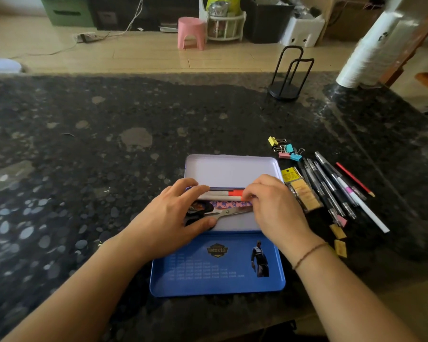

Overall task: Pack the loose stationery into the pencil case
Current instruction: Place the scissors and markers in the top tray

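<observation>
Dark speckled stone forms the tabletop [139, 134], with tiled floor and a pink stool [191, 33] beyond. On it the open tin pencil case [232, 166] holds scissors [229, 213], while both hands, left hand [181, 213] and right hand [274, 208], have fingers closed on pens [226, 195] inside; loose pens [331, 188] and binder clips [287, 150] lie just right.

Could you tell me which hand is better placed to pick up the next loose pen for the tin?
The right hand, probably. The loose black and clear pens lie on the dark stone counter just beside it, right of the open blue metal pencil case. The left hand rests over the scissors.
</observation>
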Tool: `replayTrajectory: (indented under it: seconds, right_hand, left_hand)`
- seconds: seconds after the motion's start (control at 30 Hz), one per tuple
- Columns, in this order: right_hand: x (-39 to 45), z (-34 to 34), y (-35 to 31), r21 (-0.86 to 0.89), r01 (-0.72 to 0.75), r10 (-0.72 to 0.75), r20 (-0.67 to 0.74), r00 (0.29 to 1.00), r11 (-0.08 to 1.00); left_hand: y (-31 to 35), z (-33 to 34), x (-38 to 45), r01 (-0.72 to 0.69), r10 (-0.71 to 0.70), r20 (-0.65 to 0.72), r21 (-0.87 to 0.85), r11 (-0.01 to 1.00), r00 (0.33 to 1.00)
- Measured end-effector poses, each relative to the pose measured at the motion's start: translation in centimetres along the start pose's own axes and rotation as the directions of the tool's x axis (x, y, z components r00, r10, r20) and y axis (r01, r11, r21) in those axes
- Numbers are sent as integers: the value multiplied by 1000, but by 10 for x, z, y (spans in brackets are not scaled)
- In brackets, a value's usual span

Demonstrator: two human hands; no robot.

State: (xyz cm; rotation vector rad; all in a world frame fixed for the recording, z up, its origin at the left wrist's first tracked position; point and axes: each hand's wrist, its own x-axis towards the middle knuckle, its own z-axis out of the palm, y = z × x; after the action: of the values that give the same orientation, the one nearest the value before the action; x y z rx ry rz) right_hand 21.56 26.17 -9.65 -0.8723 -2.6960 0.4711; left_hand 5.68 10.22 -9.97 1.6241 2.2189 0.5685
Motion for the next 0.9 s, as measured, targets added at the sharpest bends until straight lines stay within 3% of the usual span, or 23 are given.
replayTrajectory:
  seconds: [0.3, 0.4, 0.47, 0.6, 0.73, 0.9]
  right_hand:
    - [-2, -1, 3, -6, -17, 17, -53, 998, 1000]
    - [-5, -16, 18, 48, -106, 112, -134, 985, 993]
    - [-9, -34, 44, 56, -243, 249, -232, 940, 968]
    - [-33, -70, 116, 45, -586, 554, -393, 734, 809]
    - [-56, -80, 149, -16, -777, 757, -217, 616, 629]
    - [-57, -76, 153, -4, -794, 783, -161, 600, 608]
  left_hand:
    - [2, 3, 0, -8, 10, -21, 86, 996, 1000]
    - [4, 5, 0, 1, 2, -22, 110, 994, 1000]
    - [4, 5, 1, -3, 6, -19, 125, 992, 1000]
    - [4, 6, 1, -11, 13, -15, 135, 991, 1000]
    - [5, 7, 1, -12, 14, -13, 142, 990, 1000]
    - [9, 6, 0, -8, 9, -3, 182, 983, 1000]
